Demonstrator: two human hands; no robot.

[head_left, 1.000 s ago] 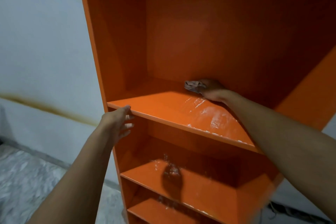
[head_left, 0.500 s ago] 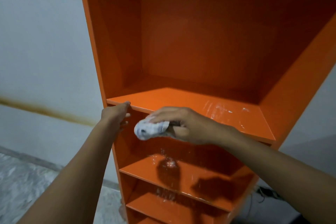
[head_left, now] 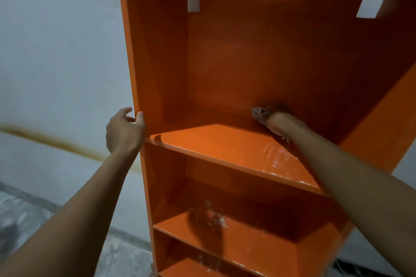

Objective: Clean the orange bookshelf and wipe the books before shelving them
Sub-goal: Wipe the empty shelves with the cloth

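The orange bookshelf (head_left: 162,63) stands against a pale wall and fills most of the view. My right hand (head_left: 280,122) is deep in the upper compartment, gripping a crumpled grey cloth (head_left: 258,113) and pressing it where the back panel meets the shelf board (head_left: 216,141). My left hand (head_left: 125,129) grips the front edge of the shelf's left side panel, thumb inside, fingers outside. Wet streaks shine on the right part of the board. No books are in view.
Lower shelves (head_left: 236,238) carry water drops and white specks. Two square cut-outs (head_left: 193,3) show in the back panel near the top. A pale wall (head_left: 56,63) with a brown stain line is at left, a marbled floor (head_left: 22,220) below it.
My right hand with the cloth went from the shelf's front edge back into the far right corner. My left hand shifted up from the shelf board's corner to the side panel's edge.
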